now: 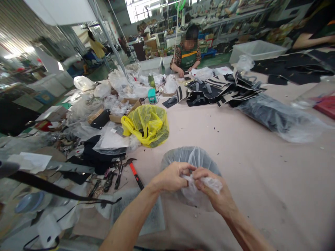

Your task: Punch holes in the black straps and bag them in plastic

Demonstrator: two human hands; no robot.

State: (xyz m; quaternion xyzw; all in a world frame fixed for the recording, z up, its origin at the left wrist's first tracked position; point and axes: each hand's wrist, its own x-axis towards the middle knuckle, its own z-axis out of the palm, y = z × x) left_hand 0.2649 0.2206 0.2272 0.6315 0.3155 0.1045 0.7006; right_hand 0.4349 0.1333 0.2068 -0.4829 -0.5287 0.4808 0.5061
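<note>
A clear plastic bag [192,153] with dark contents lies on the table in front of me. Its gathered neck is between my two hands, which are close together over the bag. My left hand [174,177] is closed on the twisted plastic at the neck. My right hand [210,186] grips the same neck from the other side, and a loose crumpled end sticks out past its fingers. Part of the neck is hidden by the fingers. A claw hammer [134,170] with a red and black handle lies left of my left hand.
Beyond the bag sits an open yellow plastic bag [149,125]. Black pieces with striped parts [209,90] are heaped farther back, beside a plastic-wrapped bundle [277,113]. Hand tools [112,177] and plastic clutter fill the left. A co-worker [188,55] sits across the table [248,164].
</note>
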